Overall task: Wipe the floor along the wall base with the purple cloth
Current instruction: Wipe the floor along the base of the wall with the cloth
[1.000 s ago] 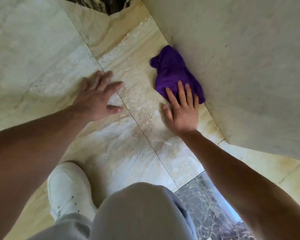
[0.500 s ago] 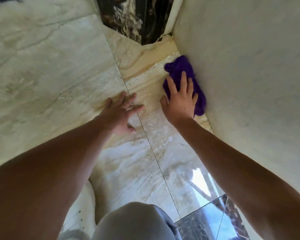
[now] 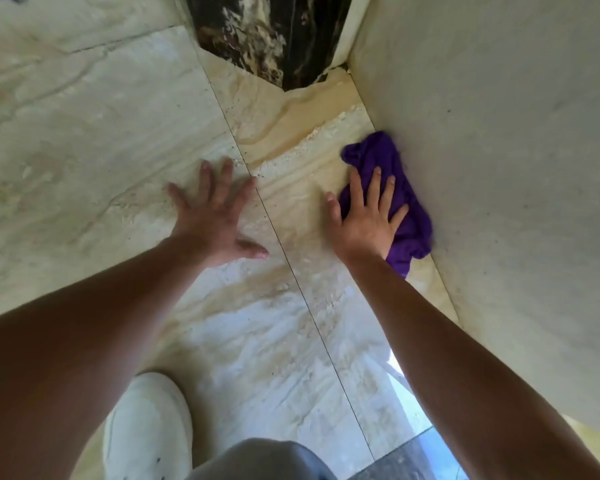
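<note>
While the right hand lies flat, fingers spread, pressing the purple cloth against the floor where it meets the wall, grip released rather than clenched, the left hand braces open on the tile. Best keep the cloth edge tight to the wall, palm pressure even, strokes toward the dark corner panel

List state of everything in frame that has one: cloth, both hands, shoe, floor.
purple cloth: crumpled, on the floor, pressed against the wall base
right hand: flat, fingers spread, palm down on the cloth
left hand: flat, fingers spread, braced on the bare floor, apart from the cloth
white shoe: on the floor by the knee
floor tiles: glossy, veined; wet or dry unclear
</note>
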Available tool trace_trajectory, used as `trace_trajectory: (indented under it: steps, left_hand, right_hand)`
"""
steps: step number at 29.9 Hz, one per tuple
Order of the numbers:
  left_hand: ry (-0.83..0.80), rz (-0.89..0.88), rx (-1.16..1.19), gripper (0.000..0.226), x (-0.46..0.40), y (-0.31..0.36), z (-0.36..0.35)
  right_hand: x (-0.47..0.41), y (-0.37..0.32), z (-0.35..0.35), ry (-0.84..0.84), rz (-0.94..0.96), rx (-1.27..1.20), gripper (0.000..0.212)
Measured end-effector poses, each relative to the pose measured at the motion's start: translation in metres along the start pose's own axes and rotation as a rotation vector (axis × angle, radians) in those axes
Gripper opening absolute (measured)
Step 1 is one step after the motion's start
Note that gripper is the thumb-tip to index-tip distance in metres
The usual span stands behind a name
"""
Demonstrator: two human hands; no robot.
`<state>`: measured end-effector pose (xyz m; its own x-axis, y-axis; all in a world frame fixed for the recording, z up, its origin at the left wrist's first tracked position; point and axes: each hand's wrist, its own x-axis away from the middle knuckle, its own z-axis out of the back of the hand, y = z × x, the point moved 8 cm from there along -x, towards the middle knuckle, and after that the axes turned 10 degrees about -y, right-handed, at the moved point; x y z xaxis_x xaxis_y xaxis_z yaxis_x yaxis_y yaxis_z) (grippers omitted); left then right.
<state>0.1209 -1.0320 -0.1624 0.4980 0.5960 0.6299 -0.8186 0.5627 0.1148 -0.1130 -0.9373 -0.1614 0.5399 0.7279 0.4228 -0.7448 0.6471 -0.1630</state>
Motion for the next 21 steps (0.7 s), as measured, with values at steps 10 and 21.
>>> trace_trajectory:
  steps: [10, 21]
  left_hand:
    - [0.04, -0.008, 0.053, 0.137, -0.009, -0.01, -0.008]
    - [-0.207, 0.049, 0.004, 0.125, -0.028, -0.041, 0.077]
  right_hand:
    - [-0.115, -0.094, 0.038, -0.002, 0.164, 0.015, 0.067]
    - [-0.089, -0.088, 0.088, -0.227, -0.108, -0.064, 0.069]
